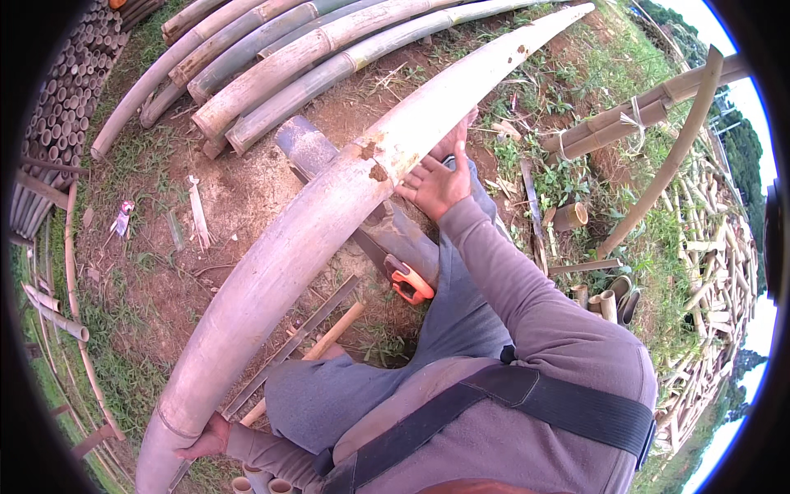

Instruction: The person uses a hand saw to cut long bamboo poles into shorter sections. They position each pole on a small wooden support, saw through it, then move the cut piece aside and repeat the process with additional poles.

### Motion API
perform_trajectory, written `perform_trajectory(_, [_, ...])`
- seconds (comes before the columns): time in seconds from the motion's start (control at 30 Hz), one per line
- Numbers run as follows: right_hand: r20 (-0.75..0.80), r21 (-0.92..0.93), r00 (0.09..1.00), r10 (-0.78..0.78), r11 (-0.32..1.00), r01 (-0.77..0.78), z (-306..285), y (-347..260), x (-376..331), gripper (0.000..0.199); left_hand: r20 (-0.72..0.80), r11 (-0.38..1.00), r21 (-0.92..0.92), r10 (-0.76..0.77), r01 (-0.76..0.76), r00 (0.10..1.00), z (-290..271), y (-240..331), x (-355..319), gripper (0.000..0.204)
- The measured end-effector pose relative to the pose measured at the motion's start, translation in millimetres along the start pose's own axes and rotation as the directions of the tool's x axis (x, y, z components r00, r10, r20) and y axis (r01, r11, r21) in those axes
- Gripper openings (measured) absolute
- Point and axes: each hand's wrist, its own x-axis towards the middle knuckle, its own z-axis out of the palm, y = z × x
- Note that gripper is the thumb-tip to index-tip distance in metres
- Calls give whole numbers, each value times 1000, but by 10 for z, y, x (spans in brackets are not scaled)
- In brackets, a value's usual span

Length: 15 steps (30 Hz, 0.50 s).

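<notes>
A long, thick, pale bamboo pole [271, 263] slants across in front of me, from the lower left to the upper right. Brown patches mark it near one of its joints. At its near left end my left hand [207, 438] grips the side of the pole, fingers partly hidden beneath it. My right hand [440, 188] is open, palm up and fingers spread, beside the pole's underside around its middle. Below the pole lies a shorter, darker bamboo piece [411, 239]. A handsaw with an orange handle [411, 284] rests against that piece, near my leg.
Several bamboo poles [304, 58] lie stacked on the ground ahead. Cut bamboo ends [66, 107] are piled at the far left, and bamboo scraps [704, 305] at the right. Lashed bamboo rails [613, 128] stand at the right. A long flat strip [292, 346] lies beside a round stick [336, 331].
</notes>
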Motion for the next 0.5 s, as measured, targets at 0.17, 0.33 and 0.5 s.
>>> perform_trajectory(0.17, [-110, -111, 825, -554, 832, 543, -450, -575, 1176, 90, -158, 981, 63, -172, 184, 972, -266, -352, -38, 116])
perform_trajectory(0.33, [-39, -99, 910, -413, 908, 408, 417, 70, 355, 82, -306, 966, 170, -138, 197, 942, -205, 223, 551, 109])
perform_trajectory(0.5, [104, 7, 968, -229, 973, 230, 1201, 1154, -216, 87, 257, 957, -24, -273, 288, 927, -545, -46, 558, 148])
